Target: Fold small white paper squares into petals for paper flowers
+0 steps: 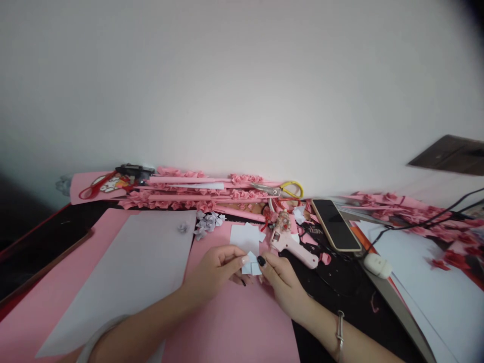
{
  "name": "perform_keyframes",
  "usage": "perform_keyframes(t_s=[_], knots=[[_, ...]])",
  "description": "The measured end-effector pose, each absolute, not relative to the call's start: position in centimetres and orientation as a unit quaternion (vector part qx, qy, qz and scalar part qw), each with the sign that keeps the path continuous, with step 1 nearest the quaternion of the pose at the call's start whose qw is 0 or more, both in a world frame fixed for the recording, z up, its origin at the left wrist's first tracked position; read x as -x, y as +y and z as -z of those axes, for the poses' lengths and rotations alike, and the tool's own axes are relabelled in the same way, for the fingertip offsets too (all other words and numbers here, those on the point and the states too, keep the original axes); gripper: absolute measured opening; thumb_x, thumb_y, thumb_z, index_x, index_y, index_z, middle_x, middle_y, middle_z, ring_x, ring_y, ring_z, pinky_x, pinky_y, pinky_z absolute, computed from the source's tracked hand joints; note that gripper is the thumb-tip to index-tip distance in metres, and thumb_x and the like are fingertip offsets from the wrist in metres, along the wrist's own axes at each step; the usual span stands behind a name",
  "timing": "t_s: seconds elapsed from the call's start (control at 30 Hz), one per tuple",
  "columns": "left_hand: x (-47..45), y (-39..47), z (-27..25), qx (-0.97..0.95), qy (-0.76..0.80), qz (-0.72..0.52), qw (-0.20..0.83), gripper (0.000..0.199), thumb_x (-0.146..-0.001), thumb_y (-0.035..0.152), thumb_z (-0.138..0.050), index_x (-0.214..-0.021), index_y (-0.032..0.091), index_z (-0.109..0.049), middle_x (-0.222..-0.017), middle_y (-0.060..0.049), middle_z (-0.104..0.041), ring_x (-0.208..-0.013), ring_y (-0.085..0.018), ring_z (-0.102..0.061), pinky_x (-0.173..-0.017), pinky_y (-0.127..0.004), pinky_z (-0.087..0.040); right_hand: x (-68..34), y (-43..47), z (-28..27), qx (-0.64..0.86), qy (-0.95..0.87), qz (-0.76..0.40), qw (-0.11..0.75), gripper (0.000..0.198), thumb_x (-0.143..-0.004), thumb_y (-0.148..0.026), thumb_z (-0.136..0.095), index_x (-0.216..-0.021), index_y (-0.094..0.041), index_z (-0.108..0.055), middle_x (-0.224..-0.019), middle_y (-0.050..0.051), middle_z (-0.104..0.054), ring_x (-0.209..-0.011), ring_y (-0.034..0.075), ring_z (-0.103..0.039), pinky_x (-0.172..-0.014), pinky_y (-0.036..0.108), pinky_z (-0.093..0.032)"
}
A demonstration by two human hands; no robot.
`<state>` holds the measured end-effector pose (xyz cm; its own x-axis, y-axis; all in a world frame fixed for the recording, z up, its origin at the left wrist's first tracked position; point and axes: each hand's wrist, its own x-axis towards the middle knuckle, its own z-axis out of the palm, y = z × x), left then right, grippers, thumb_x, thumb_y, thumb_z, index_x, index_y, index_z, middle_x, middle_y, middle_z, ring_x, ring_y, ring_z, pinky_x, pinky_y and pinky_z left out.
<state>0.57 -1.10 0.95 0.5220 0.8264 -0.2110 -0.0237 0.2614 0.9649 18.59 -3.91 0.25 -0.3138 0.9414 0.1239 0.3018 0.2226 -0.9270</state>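
Between the fingertips of both hands is a small folded piece of pale blue paper (251,264). My left hand (217,264) pinches its left side between thumb and fingers. From the other side my right hand (282,280), with dark nail polish, grips its right edge. Both hands are above a pink paper sheet (234,322). Just beyond them lies a white paper sheet (242,234). Several small pale folded paper flowers (207,222) are grouped behind the left hand. Past the right hand rests a pink glue gun (293,244).
Pink paper flower stems (189,191) line the wall, with yellow-handled scissors (291,189) on them. A phone (336,224), a white earbud case (378,265) and black cables (419,224) are at the right. A large pale sheet (124,272) covers the left side.
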Motion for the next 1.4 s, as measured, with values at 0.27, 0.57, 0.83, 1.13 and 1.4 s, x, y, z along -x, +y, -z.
perform_keyframes(t_s=[0.27,0.57,0.83,1.13,1.4], knots=[[-0.52,-1.13,-0.9,-0.586,0.396,-0.324,0.629,0.026,-0.086,0.035,-0.052,-0.093,0.016,-0.069,-0.077,-0.003,-0.068,-0.067,-0.016,-0.064,-0.065,-0.027,-0.052,-18.42,-3.81,-0.78,0.46,-0.721,-0.383,0.348,0.031,-0.093,-0.031,-0.037,-0.064,-0.02,-0.037,-0.058,-0.005,-0.033,-0.052,0.011,-0.03,-0.048,0.023,-0.025],[-0.32,-1.62,-1.32,-0.719,0.439,-0.377,0.384,0.019,-0.081,0.024,-0.055,-0.098,0.021,-0.065,-0.079,-0.003,-0.064,-0.071,-0.016,-0.058,-0.062,-0.024,-0.046,-18.46,-4.02,-0.48,0.464,-0.748,-0.316,0.354,0.025,-0.092,-0.017,-0.037,-0.067,-0.02,-0.036,-0.059,-0.005,-0.033,-0.052,0.011,-0.029,-0.05,0.024,-0.025],[-0.52,-1.84,-0.83,-0.753,0.401,-0.375,0.364,0.022,-0.082,0.016,-0.052,-0.098,0.018,-0.067,-0.08,-0.005,-0.068,-0.071,-0.016,-0.062,-0.068,-0.026,-0.049,-18.48,-4.18,-0.3,0.463,-0.764,-0.301,0.334,0.024,-0.09,-0.015,-0.037,-0.067,-0.021,-0.034,-0.06,-0.005,-0.034,-0.053,0.011,-0.033,-0.05,0.024,-0.026],[-0.47,-1.73,-1.01,-0.758,0.38,-0.376,0.372,0.027,-0.081,0.014,-0.052,-0.103,0.018,-0.067,-0.081,-0.006,-0.068,-0.073,-0.017,-0.063,-0.069,-0.027,-0.05,-18.4,-4.29,-0.6,0.453,-0.779,-0.286,0.324,0.023,-0.089,-0.014,-0.038,-0.068,-0.021,-0.036,-0.06,-0.005,-0.035,-0.052,0.011,-0.034,-0.049,0.024,-0.028],[-0.48,-1.96,-0.92,-0.763,0.385,-0.372,0.362,0.03,-0.08,0.013,-0.05,-0.105,0.014,-0.066,-0.084,-0.008,-0.069,-0.074,-0.017,-0.063,-0.071,-0.028,-0.051,-18.35,-4.29,-0.56,0.439,-0.796,-0.274,0.313,0.022,-0.089,-0.012,-0.037,-0.069,-0.021,-0.034,-0.06,-0.005,-0.035,-0.051,0.011,-0.034,-0.05,0.024,-0.026]])
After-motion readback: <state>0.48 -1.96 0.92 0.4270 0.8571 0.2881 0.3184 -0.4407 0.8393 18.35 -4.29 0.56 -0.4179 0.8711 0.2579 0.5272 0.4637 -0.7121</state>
